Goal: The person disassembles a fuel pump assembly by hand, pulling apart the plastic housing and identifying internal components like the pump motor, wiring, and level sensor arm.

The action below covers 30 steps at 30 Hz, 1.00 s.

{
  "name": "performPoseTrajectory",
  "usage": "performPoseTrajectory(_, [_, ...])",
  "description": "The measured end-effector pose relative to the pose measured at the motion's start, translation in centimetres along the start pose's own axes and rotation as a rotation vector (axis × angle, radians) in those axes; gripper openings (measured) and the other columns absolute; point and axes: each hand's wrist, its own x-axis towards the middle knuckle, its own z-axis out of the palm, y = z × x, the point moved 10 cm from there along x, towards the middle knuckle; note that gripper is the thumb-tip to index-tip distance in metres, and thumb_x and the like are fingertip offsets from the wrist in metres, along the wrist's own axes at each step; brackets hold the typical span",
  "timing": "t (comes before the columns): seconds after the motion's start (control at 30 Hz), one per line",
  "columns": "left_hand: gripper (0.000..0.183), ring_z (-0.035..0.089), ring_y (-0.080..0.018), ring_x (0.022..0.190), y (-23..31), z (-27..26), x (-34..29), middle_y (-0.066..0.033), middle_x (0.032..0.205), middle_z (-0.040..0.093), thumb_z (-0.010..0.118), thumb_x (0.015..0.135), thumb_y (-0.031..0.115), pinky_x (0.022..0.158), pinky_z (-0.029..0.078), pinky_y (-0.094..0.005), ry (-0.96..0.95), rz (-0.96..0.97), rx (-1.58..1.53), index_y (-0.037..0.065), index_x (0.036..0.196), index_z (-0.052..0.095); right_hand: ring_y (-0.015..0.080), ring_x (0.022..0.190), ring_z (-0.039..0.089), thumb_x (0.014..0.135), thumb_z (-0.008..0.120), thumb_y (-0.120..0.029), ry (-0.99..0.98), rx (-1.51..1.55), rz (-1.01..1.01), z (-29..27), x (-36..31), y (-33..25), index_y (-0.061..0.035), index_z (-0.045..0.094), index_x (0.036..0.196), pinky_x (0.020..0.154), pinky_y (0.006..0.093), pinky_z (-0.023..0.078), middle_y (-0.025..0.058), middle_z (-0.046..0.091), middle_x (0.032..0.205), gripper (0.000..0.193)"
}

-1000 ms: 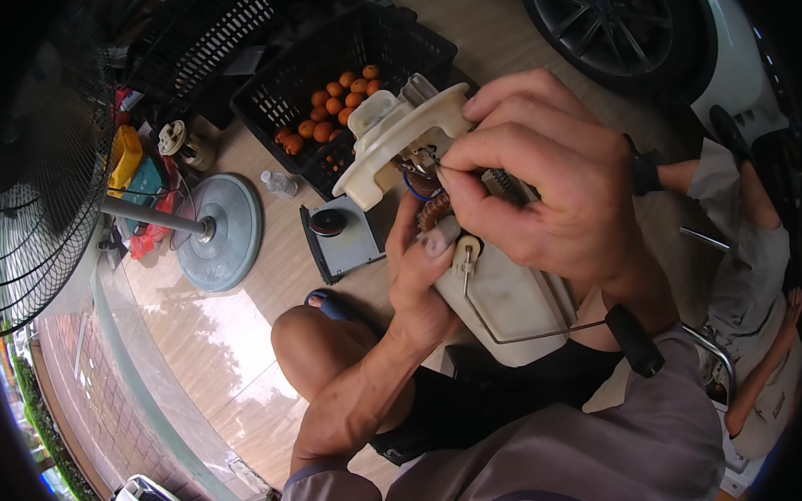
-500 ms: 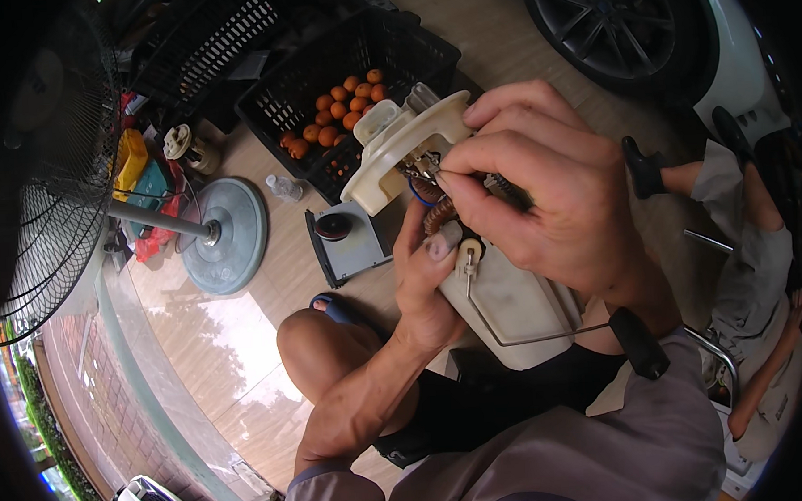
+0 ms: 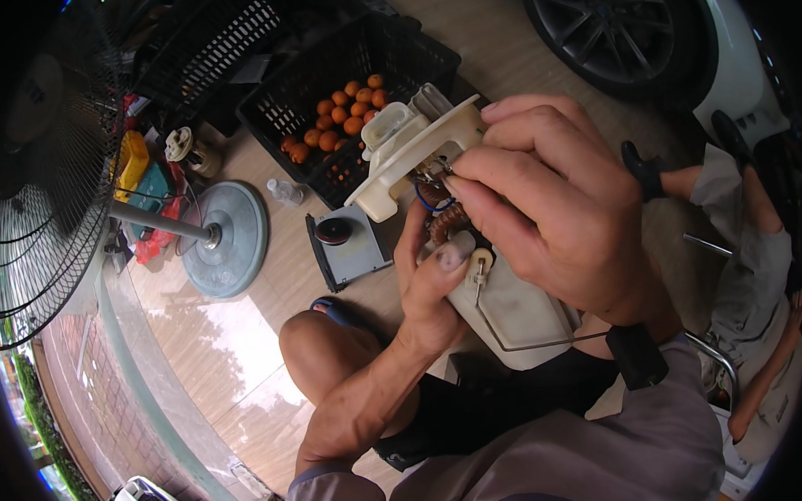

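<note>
A cream plastic fuel pump module (image 3: 520, 321) is held over my lap, tilted, its flanged lid (image 3: 412, 165) raised off the body. My left hand (image 3: 432, 305) wraps round the neck between lid and body, thumb near a small brass-coloured fitting (image 3: 479, 263). Brown corrugated hose (image 3: 448, 224) and a blue wire (image 3: 427, 198) show under the lid. My right hand (image 3: 565, 212) pinches thumb and forefinger at the metal terminals beneath the lid; what is between the fingertips is too small to make out. A bent float rod (image 3: 548, 343) runs right to a black float (image 3: 637, 357).
A black crate (image 3: 261, 109) of oranges stands ahead. Left are a fan (image 3: 226, 240), a clear bottle (image 3: 284, 191) and another pump module (image 3: 191, 152). A flat metal box (image 3: 352, 248) lies before my knee. A car wheel (image 3: 606, 27) and a seated person (image 3: 744, 226) are at right.
The pump module has shifted slightly right and its lid has tilted. My right hand has moved a little right and down, still pinching at the terminals. The float has turned.
</note>
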Motion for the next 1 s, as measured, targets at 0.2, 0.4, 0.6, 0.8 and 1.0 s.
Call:
performPoseTrajectory(0.2, [0.087, 0.061, -0.0239, 0.122, -1.2, -0.6, 0.1, -0.0156, 0.134, 0.059, 0.066, 0.076, 0.034, 0.107, 0.046, -0.0365, 0.037, -0.065, -0.056, -0.001, 0.151, 0.041, 0.0317, 0.093, 0.068, 0.073, 0.082, 0.005, -0.066, -0.039, 0.02, 0.6, 0.0, 0.9, 0.0009, 0.072, 0.087, 0.077, 0.0372, 0.056, 0.0086, 0.063, 0.09, 0.018])
performPoseTrajectory(0.4, [0.088, 0.057, -0.0316, 0.13, -0.4, -0.1, 0.1, -0.0208, 0.142, 0.053, 0.062, 0.086, 0.042, 0.111, 0.047, -0.0463, -0.054, 0.003, 0.119, 0.001, 0.156, 0.029, 0.0328, 0.099, 0.065, 0.069, 0.081, 0.003, -0.045, -0.109, -0.033, 0.1, 0.4, 0.2, -0.0008, 0.071, 0.085, 0.086, 0.0408, 0.055, 0.0079, 0.064, 0.091, 0.018])
performPoseTrajectory(0.6, [0.084, 0.057, -0.0241, 0.126, -0.6, -0.3, 0.1, -0.0168, 0.137, 0.057, 0.068, 0.08, 0.033, 0.109, 0.045, -0.037, 0.017, -0.012, 0.006, -0.003, 0.151, 0.039, 0.0341, 0.111, 0.064, 0.07, 0.079, 0.003, -0.03, -0.099, -0.047, 0.5, 0.2, 0.5, -0.0024, 0.071, 0.082, 0.093, 0.0425, 0.054, 0.0086, 0.069, 0.104, 0.015])
performPoseTrajectory(0.8, [0.087, 0.057, -0.0243, 0.126, -0.3, -0.2, 0.0, -0.0172, 0.137, 0.057, 0.069, 0.08, 0.034, 0.109, 0.044, -0.0365, -0.001, -0.022, 0.002, -0.004, 0.152, 0.038, 0.0355, 0.12, 0.058, 0.07, 0.079, 0.003, -0.04, -0.178, -0.05, 0.1, 0.5, -0.2, -0.0039, 0.072, 0.082, 0.099, 0.0445, 0.05, 0.0076, 0.069, 0.107, 0.015])
performPoseTrajectory(1.0, [0.092, 0.059, -0.0307, 0.128, -0.6, 0.2, 0.2, -0.0205, 0.142, 0.053, 0.071, 0.084, 0.042, 0.11, 0.049, -0.0447, -0.08, -0.013, 0.112, -0.001, 0.155, 0.031, 0.0345, 0.117, 0.056, 0.069, 0.079, 0.002, -0.033, -0.2, -0.007, -0.1, 0.1, 0.2, -0.0049, 0.072, 0.082, 0.099, 0.0446, 0.049, 0.0057, 0.068, 0.105, 0.016])
